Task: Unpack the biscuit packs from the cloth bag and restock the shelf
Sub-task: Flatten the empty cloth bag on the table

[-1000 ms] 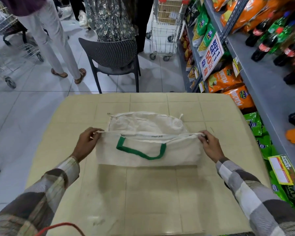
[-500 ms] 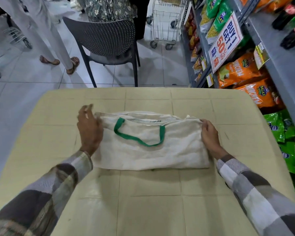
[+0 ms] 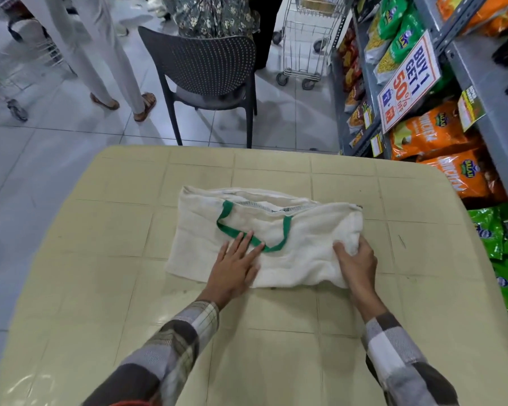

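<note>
Shop-aisle table (image 3: 276,347) beside the stocked shelf (image 3: 493,83): you are handling a limp cloth bag (image 3: 305,238).
Your left hand (image 3: 235,268) lies flat on the cloth, fingers straight and touching the green handle (image 3: 226,227), probably to pin the bag so it cannot slide. Your right hand (image 3: 355,262) has its fingers curled round a bunched fold at the bag's right edge, which looks like a grip for folding that side over. The bag lies flat near the table's middle and seems empty. No biscuit packs show on the table, so unpacking looks done.
</note>
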